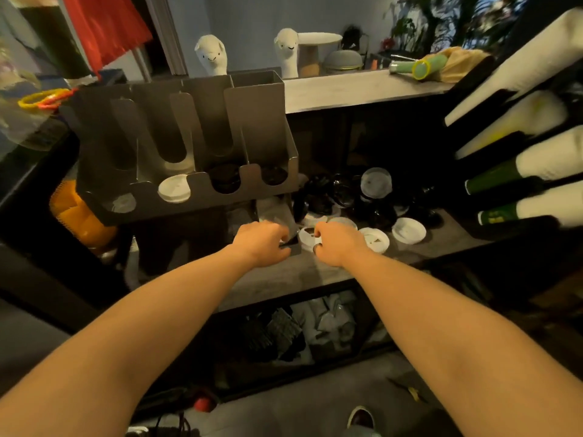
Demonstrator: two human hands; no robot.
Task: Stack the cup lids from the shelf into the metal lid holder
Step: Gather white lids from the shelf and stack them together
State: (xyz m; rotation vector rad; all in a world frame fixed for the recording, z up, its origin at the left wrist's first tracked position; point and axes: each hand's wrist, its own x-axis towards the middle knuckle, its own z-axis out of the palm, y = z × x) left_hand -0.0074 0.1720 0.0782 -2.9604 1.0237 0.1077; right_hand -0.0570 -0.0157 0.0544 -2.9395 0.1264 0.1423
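The metal lid holder [252, 121] stands on the shelf's left part. Its slots hold a clear lid [123, 203], white lids [174, 189] and black lids [224, 181]. Loose white lids [408, 230], black lids [331, 193] and a clear lid [376, 181] lie on the shelf [284, 279] to the holder's right. My right hand [336, 244] pinches the near edge of a white lid [306, 235]. My left hand [265, 242] is curled at the holder's lower right corner. A bit of white shows at its fingers, and what they hold is hidden.
Rows of paper cups [536, 165] jut out from a dispenser on the right. An upper shelf [347, 89] carries two white llama figures [212, 55] and small items. Orange cups [75, 216] sit lower left. Bags fill the bin below the shelf.
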